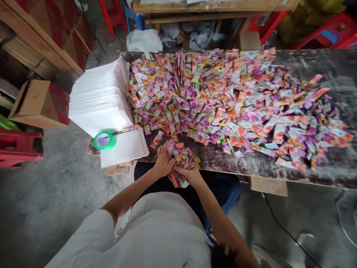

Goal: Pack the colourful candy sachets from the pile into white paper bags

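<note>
My left hand (164, 162) and my right hand (190, 175) are closed around a bunch of small colourful packets (184, 158) at the table's front edge, above my lap. Something white with a red strip shows beneath the bunch, between the hands. Beyond them a wide pile of the same pink, orange and purple packets (200, 96) covers much of the dark table (315, 67). To the left of the hands lies a smaller stack of white sheets or bags (125, 149), with a green roll of tape (105, 140) at its left end.
A tall leaning stack of white bags (97, 93) stands at the table's left end. An open cardboard box (41, 104) and a red stool (19, 148) are on the floor at left. Behind the table are a wooden bench (212, 7) and more stools. A cable crosses the floor at lower right.
</note>
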Demonstrator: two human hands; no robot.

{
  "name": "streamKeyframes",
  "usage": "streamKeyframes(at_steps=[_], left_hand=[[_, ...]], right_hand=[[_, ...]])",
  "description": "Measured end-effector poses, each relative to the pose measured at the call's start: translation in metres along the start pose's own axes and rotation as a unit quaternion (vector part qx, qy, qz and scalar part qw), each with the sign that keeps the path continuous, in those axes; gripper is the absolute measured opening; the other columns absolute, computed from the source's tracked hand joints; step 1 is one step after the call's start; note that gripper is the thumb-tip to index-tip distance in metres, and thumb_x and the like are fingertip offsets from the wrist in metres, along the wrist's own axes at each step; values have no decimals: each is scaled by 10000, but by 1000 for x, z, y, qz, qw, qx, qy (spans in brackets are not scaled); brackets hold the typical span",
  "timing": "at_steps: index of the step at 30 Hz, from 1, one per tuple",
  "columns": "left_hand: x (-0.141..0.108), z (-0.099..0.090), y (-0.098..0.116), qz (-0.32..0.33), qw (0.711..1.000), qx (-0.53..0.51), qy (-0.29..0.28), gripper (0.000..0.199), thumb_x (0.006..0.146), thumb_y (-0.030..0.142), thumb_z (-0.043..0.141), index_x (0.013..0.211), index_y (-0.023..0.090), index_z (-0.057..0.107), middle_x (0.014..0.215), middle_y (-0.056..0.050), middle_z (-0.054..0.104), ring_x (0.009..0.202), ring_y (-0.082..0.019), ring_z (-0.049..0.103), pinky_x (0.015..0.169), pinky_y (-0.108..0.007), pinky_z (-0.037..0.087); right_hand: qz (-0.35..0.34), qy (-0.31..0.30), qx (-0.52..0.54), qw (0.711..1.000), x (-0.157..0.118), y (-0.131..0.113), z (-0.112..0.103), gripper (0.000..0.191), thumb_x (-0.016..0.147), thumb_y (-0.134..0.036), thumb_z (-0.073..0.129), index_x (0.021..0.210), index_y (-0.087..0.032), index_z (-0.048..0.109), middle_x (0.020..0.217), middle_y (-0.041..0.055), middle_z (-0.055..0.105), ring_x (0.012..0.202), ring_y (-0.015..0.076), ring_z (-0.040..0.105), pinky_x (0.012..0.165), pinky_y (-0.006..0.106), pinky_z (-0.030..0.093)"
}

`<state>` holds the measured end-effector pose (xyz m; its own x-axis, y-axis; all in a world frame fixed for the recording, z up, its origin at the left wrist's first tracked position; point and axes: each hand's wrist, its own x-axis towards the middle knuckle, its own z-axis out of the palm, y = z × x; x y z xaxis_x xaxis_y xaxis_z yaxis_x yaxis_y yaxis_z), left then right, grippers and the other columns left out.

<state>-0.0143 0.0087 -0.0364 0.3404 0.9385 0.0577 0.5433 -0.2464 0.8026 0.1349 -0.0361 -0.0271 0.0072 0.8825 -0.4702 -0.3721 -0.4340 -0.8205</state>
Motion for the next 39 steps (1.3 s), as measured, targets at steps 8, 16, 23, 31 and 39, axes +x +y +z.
streamKeyframes(at_steps=[8, 16, 23, 31, 39], left_hand=[[-19, -44, -29, -113, 993, -15, -27, 423, 923, 452, 444, 1226, 199, 597, 1126, -140, 654, 1075, -279, 584, 967, -455, 456], [-49, -176, -115, -234, 877, 289, 306, 510, 800, 342, 643, 1278, 185, 556, 1346, -181, 558, 1307, -346, 447, 1102, -500, 286], [-67, -202, -169, -258, 880, 318, 243, 231, 821, 257, 586, 1024, 212, 687, 1032, -91, 733, 1030, -266, 637, 1129, -441, 257], [-64, -207, -174, -260, 867, 332, 266, 213, 833, 244, 577, 1012, 199, 684, 1005, -96, 721, 1020, -273, 625, 1098, -455, 291], [-34, -155, -121, -201, 910, 218, 291, 330, 840, 343, 586, 1115, 164, 614, 1063, -121, 657, 1018, -266, 594, 924, -420, 450]], right_hand=[[93, -3, 56, 994, 19, 28, 37, 309, 477, -334, 862, 711, -237, 686, 662, 5, 686, 528, 215, 629, 515, 396, 559], [-75, -155, -174, 970, 76, 32, 94, 431, 553, -267, 813, 966, -270, 691, 1002, 31, 719, 1000, 260, 668, 946, 427, 532], [-172, -216, -273, 921, 123, 68, 135, 683, 613, -218, 690, 1272, -207, 512, 1183, 70, 662, 1107, 236, 626, 1007, 398, 485], [-190, -93, -305, 928, 82, 45, 58, 652, 661, -287, 731, 1270, -186, 525, 1204, 103, 647, 1080, 241, 634, 994, 437, 502], [-75, -25, -270, 960, 46, 42, 5, 418, 626, -397, 775, 974, -196, 661, 983, 87, 723, 950, 258, 678, 932, 457, 534]])
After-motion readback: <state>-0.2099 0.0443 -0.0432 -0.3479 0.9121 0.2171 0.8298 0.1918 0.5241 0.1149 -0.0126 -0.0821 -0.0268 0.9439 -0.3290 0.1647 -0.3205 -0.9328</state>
